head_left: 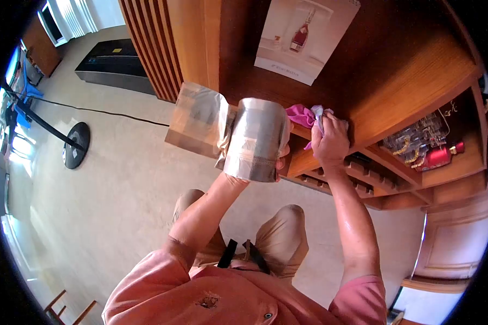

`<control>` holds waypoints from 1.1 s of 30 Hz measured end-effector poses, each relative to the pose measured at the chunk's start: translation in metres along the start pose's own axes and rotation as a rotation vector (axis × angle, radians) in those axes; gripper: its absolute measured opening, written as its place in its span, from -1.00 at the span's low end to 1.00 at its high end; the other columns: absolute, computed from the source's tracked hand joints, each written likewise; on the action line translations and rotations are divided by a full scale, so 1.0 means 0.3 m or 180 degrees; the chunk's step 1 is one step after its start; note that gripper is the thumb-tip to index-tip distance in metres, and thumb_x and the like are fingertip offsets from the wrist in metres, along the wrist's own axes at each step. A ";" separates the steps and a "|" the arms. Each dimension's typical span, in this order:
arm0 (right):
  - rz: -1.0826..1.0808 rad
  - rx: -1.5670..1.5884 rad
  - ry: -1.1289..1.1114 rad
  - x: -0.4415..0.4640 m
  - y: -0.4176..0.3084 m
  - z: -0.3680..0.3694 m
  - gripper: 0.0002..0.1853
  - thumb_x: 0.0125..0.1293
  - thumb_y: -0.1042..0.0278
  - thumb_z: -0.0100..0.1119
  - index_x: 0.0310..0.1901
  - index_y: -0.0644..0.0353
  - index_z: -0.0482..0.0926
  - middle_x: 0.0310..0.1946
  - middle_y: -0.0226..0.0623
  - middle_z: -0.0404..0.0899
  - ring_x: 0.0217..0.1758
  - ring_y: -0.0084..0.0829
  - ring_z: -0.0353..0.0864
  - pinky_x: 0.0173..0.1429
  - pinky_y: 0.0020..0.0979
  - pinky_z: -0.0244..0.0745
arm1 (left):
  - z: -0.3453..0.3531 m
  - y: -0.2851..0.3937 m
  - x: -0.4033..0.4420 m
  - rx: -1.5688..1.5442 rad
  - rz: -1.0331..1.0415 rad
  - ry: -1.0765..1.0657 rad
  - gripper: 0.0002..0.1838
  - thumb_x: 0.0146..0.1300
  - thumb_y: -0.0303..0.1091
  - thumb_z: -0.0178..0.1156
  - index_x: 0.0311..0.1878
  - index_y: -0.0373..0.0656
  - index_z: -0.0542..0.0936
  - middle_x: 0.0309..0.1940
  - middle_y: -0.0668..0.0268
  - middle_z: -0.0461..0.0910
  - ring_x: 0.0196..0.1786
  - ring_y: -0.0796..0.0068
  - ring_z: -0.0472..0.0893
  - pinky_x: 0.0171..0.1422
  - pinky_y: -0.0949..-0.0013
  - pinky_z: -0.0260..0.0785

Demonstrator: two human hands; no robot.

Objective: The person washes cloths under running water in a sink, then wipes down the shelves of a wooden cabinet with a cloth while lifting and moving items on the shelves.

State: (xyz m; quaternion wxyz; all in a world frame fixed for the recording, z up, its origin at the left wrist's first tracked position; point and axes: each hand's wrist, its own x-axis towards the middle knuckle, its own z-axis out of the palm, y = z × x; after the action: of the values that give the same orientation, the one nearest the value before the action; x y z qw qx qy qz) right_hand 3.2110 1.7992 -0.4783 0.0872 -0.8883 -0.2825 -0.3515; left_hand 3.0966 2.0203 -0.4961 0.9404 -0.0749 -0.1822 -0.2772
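Note:
My left hand is wrapped round a large silvery cylinder, mostly hidden behind it, with fingertips showing at its right side. A translucent brownish flap sticks out to the left of the cylinder. My right hand presses a bunched pink and pale cloth onto the front edge of the wooden shelf. The cloth lies just right of the cylinder's top.
On the shelf stands a white box with a bottle picture. A lower compartment holds glassware and a red bottle. Left are a black case, a round stand base and a cable across the floor.

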 end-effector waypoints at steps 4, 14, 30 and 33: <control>-0.0165 -0.0025 0.0111 0.009 0.002 0.002 -0.72 0.32 0.24 0.16 -0.08 0.26 0.62 0.02 -0.13 0.65 0.07 -0.08 0.62 0.20 -0.09 0.48 | -0.080 0.015 -0.031 0.0153 0.0036 0.0209 -0.06 0.32 0.38 0.03 0.54 -0.11 0.13 -0.17 0.00 0.47 -0.21 -0.08 0.65 -0.19 -0.31 0.64; 0.0272 0.0263 -0.0964 0.119 -0.011 0.034 -0.57 0.46 0.28 -0.06 0.30 0.20 0.47 0.25 -0.04 0.51 0.32 0.00 0.46 0.42 0.08 0.28 | -0.378 -0.052 -0.418 0.0191 -0.0355 0.1040 0.02 0.08 0.49 0.19 0.38 -0.20 0.40 0.05 0.00 0.63 -0.06 -0.05 0.67 0.00 -0.11 0.56; 0.1269 -0.1620 -0.2431 0.420 0.160 0.171 -0.56 0.47 0.34 -0.18 0.24 0.23 0.56 0.18 -0.02 0.60 0.22 -0.06 0.58 0.30 -0.10 0.47 | -0.730 -0.026 -0.788 0.7596 0.0596 0.1803 -0.57 0.57 -0.29 -0.02 0.42 -0.17 0.38 0.29 0.14 0.50 0.33 0.24 0.50 0.45 0.24 0.35; 0.1317 -0.1417 -0.2188 0.394 0.230 0.222 -0.56 0.48 0.30 -0.18 0.25 0.19 0.57 0.24 -0.02 0.56 0.30 -0.05 0.51 0.38 -0.13 0.41 | -0.770 -0.073 -0.818 0.4538 0.1107 0.2083 -0.68 0.56 -0.30 0.00 0.25 -0.22 0.52 0.16 0.16 0.57 0.22 0.27 0.57 0.36 0.27 0.41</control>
State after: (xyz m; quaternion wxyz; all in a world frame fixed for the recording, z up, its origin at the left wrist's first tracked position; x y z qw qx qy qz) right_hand 3.3582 1.8177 -0.4448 -0.1362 -0.9882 -0.0294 -0.0638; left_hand 2.9627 2.0675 -0.8026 0.7973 0.6014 -0.0161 0.0485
